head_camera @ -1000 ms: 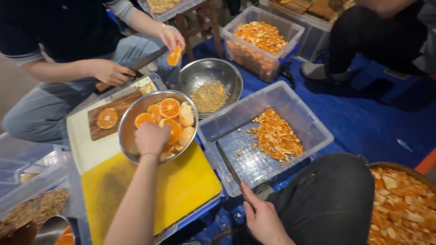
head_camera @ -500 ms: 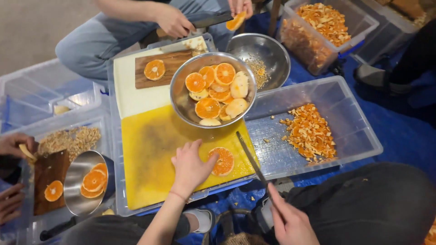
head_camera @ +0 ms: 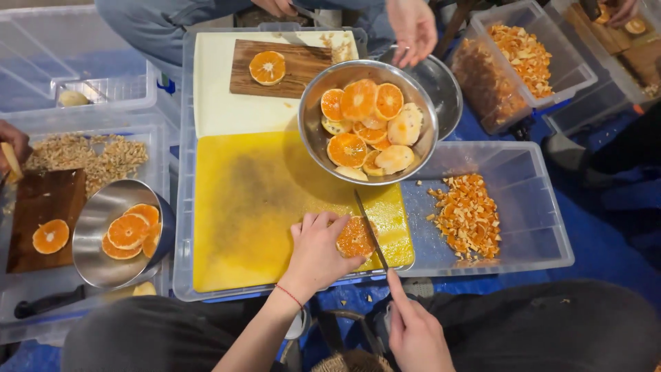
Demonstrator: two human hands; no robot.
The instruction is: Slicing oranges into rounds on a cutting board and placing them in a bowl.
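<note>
Orange [head_camera: 355,238] sits on yellow board [head_camera: 261,207], near its front-right edge, cut face up. L hand [head_camera: 318,249] cupped over its left side, fingers curled, pinning it down. R hand [head_camera: 414,331] low in frame w/ knife [head_camera: 370,231]: forefinger stretched along the handle, rest of grip below frame edge, so can't tell how tight. Blade lies across orange's right side, tip pointing away. Step looks like slicing/trimming the orange; next cut prob needs L fingertips kept off the blade line + steady downward press. Containers: steel bowl [head_camera: 367,121] overlapping board's far edge, ~8 peeled halves/slices in it. 2nd steel bowl [head_camera: 441,89] behind, mostly hidden, contents unclear. Clear bin [head_camera: 509,207] right of board holds pile of chopped peel [head_camera: 468,215]. Further bin [head_camera: 513,55] top right also full of peel bits. Wood board [head_camera: 282,67] far side carries 1 slice, on white board [head_camera: 227,103]. Left: 3rd bowl [head_camera: 117,234] w/ about 3 slices, dark board [head_camera: 41,217] w/ 1 slice, bin of pale scraps [head_camera: 89,155]. Other people's hands at top [head_camera: 412,27] and left edge [head_camera: 14,141].
</note>
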